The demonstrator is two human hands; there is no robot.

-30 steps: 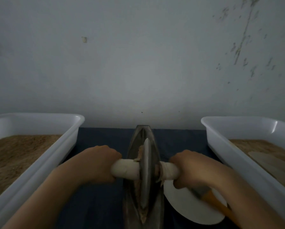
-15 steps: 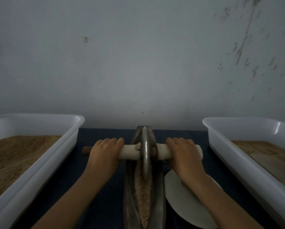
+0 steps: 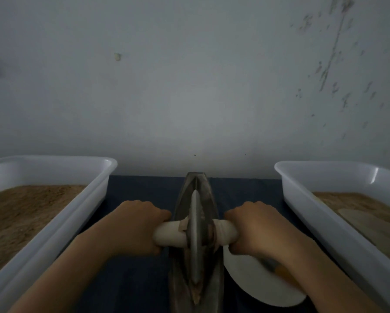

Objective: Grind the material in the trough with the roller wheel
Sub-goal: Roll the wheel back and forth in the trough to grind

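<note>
dull grey metal on the roller wheel (image 3: pixel 195 236) and the worn trough (image 3: pixel 196 184); glossy white plastic on both tubs (image 3: pixel 54 224) (image 3: pixel 325 213), grainy brown powder (image 3: pixel 20 211) inside, matt dark blue cloth (image 3: pixel 139 190) underneath.

- My left hand (image 3: pixel 133 224) was curled in a fist, knuckles up, forearm reaching forward.
- My right hand (image 3: pixel 260 227) mirrored it, fingers wrapped under.

A single head-worn camera looks forward and down from close above, with a wall (image 3: pixel 189 75) filling the upper frame, the trough (image 3: pixel 195 222) at lower center, and both forearms entering from the bottom.
</note>
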